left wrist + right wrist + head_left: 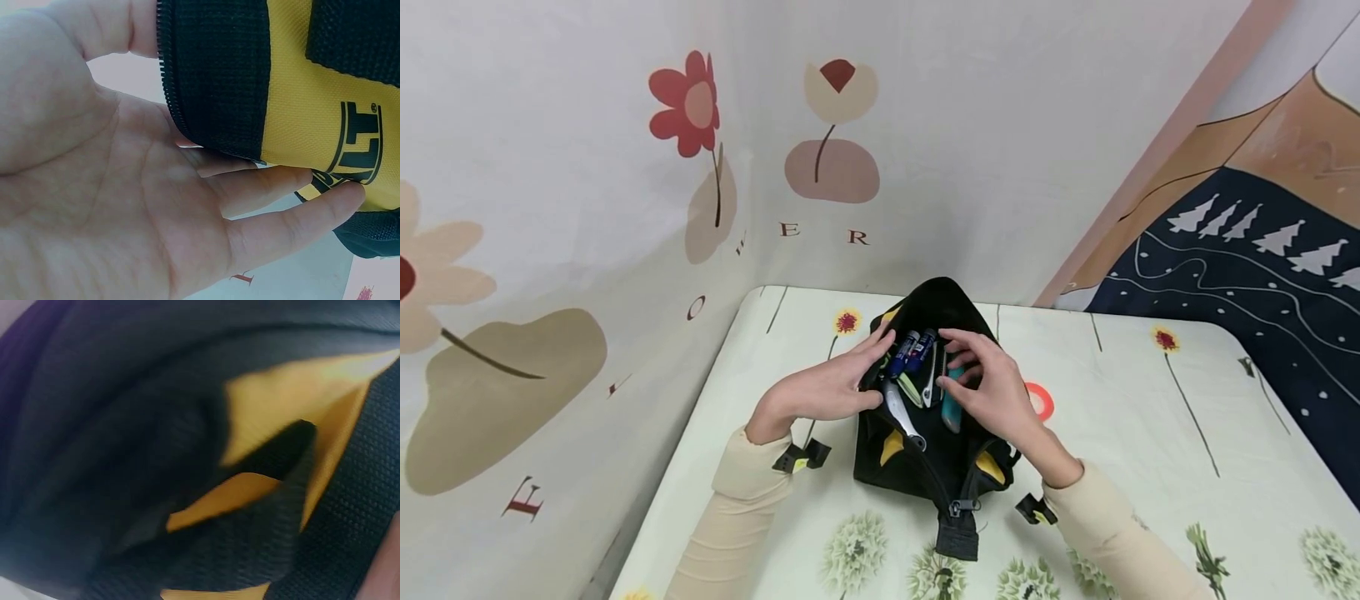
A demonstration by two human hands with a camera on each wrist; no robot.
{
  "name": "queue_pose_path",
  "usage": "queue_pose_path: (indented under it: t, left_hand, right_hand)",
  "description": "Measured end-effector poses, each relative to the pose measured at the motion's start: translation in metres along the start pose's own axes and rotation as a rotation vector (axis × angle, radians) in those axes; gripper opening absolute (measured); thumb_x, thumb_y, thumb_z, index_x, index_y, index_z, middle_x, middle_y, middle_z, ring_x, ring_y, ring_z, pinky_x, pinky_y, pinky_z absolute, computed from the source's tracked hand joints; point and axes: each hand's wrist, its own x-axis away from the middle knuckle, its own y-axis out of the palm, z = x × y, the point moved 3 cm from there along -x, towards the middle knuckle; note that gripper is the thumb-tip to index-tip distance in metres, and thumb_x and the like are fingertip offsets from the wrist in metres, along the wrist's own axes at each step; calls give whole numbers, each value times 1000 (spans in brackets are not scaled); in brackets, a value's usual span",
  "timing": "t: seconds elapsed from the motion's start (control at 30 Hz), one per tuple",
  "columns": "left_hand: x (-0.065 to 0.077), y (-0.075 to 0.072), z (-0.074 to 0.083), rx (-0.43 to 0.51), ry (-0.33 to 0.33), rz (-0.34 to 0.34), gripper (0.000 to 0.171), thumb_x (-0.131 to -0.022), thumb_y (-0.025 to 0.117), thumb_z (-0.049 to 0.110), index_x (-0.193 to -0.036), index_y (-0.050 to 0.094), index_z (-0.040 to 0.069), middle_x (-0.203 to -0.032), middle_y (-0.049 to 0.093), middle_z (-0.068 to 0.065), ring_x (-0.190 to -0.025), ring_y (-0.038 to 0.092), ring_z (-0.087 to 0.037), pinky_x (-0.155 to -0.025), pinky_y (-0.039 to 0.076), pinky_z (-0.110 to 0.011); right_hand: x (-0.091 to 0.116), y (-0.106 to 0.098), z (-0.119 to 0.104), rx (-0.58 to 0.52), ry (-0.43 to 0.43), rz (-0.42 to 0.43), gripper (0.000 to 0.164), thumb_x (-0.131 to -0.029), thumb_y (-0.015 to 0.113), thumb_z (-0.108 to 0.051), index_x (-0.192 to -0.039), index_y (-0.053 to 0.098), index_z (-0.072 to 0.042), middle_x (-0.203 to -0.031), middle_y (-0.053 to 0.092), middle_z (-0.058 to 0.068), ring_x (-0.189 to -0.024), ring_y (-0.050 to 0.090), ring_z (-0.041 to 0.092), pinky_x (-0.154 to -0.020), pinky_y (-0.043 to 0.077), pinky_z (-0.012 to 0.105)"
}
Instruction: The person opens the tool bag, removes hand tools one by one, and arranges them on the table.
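Note:
A black and yellow zip tool bag lies with its mouth spread wide. My left hand is at the bag's left rim, its fingers long and straight; in the left wrist view two of them lie along the yellow side. My right hand is over the right part of the mouth, fingers loosely bent, thumb and index apart. Beneath its thumb shows a turquoise tool. Inside are two dark blue cylinders, a silver-grey curved handle, a light green piece and a slim whitish tool.
The bag rests on a table with a pale flower-printed cloth. An orange-red ring, perhaps a tape roll, lies partly behind my right hand. Printed drapes rise behind the table and on the left. The bag's zip pull points toward me.

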Motion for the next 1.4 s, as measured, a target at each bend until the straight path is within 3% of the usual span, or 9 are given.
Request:
queue_pose_path:
  t: [0.13,0.37,0.63,0.93,1.4]
  left_hand:
    - [0,0,0,-10,-1,-3,89,-105,55,7,-176,4,-1,-185,-16,-12,-171,3,-34,-131,24,-55]
    - [0,0,1,-8,-6,-4,89,-105,56,9,-177,4,0,-185,-16,-11,-171,2,-33,-132,23,-55]
    - [0,0,-1,-6,-3,-2,89,-105,56,6,-177,3,-1,-185,-15,-12,-171,3,-34,-132,22,-57]
    - [0,0,0,-12,-5,-3,89,-104,55,6,-176,4,-1,-185,-15,-12,-171,5,-34,-129,26,-54]
    - [-1,-1,-2,-24,-2,-11,89,-104,55,8,-177,4,1,-185,-15,-11,-171,5,-33,-127,27,-54]
  right_hand:
    - [1,7,3,24,-3,-43,71,-86,92,7,-151,64,-4,-123,71,20,-98,75,34,-82,65,43]
    - [4,14,10,49,34,-67,72,-84,93,5,-150,65,-3,-123,70,21,-98,75,35,-81,65,41]
    - [7,25,20,80,41,-94,71,-84,94,5,-149,65,-2,-119,71,24,-94,74,33,-79,65,50]
    - [4,36,32,135,48,-87,69,-82,96,1,-145,66,2,-114,71,23,-90,75,33,-73,65,47]
    - [-12,49,46,168,146,-131,70,-84,94,-3,-147,65,0,-121,70,26,-100,75,39,-86,62,56]
